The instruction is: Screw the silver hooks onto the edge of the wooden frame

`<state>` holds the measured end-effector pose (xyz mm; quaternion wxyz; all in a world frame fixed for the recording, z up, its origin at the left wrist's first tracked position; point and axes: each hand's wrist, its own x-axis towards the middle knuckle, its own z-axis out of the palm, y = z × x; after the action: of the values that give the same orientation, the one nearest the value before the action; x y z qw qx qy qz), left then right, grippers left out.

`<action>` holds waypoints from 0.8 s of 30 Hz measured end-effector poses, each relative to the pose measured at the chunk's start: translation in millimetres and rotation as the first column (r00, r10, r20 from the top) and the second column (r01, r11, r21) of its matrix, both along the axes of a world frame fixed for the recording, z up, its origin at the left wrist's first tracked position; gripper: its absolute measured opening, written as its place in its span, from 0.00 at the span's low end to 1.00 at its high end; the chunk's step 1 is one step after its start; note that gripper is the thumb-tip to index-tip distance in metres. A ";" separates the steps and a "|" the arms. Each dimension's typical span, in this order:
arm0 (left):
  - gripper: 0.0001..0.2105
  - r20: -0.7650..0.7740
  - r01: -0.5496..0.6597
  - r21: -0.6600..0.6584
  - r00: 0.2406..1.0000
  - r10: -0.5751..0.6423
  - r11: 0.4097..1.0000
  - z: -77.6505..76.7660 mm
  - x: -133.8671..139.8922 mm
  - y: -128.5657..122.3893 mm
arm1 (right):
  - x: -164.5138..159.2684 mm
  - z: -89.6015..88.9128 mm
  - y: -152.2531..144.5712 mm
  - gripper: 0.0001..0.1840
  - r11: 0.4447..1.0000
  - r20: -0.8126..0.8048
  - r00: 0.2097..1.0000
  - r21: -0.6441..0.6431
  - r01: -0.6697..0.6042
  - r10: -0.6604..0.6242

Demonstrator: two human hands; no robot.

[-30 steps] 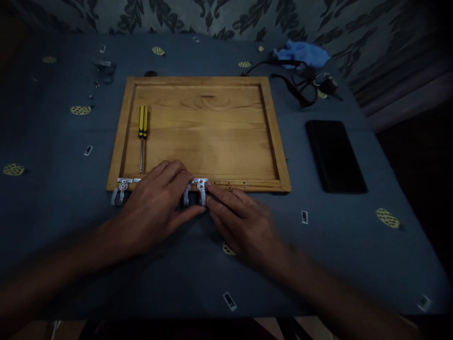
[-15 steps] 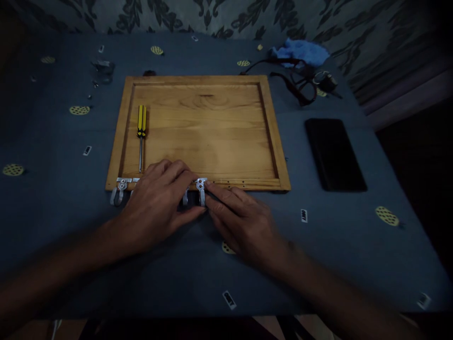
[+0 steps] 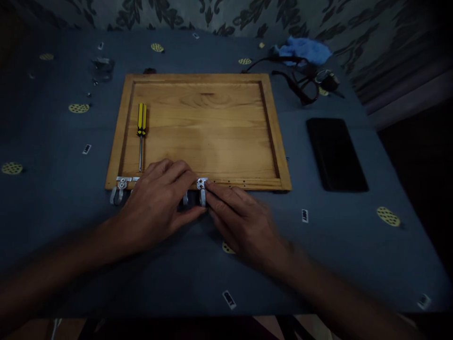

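A metal hook (image 3: 202, 191) with holes in its plate sits on the near rail of a framed wooden board (image 3: 208, 127). My left hand (image 3: 155, 205) lies over the rail, its fingertips and thumb closed on the hook's left side. From the right, my right hand (image 3: 244, 219) pinches the same hook with its fingers together. At the rail's left end another metal hook (image 3: 120, 190) is screwed on. Between the two, further hook parts are mostly hidden by my left hand. A yellow and black screwdriver (image 3: 141, 125) rests on the board, its tip toward me.
Small holes dot the near rail right of my hands. To the right lies a black case or tablet (image 3: 337, 155). Glasses (image 3: 300, 89), keys (image 3: 329, 81) and a blue cloth (image 3: 304, 50) are at the back right. A clear plastic bag (image 3: 102, 66) and small screws (image 3: 95, 82) lie back left.
Almost nothing differs. Both hands keep their hold on the hook, and the view has shifted very slightly.
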<state>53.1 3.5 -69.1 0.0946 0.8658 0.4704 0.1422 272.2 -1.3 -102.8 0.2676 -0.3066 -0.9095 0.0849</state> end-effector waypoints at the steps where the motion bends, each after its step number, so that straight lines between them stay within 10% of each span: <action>1: 0.14 0.000 0.003 -0.002 1.000 -0.003 1.000 0.3 -0.1 0.0 | -0.1 -0.1 0.0 0.17 1.000 0.000 1.000 -0.003 0.004 -0.004; 24: 0.15 -0.008 -0.014 0.000 1.000 0.014 1.000 -0.2 0.9 -1.4 | -0.8 2.8 0.7 0.17 0.999 0.071 0.997 -0.051 0.007 -0.003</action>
<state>53.9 2.1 -69.3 0.0917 0.8629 0.4770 0.1393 271.4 -0.5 -99.9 0.2273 -0.3185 -0.9152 0.0963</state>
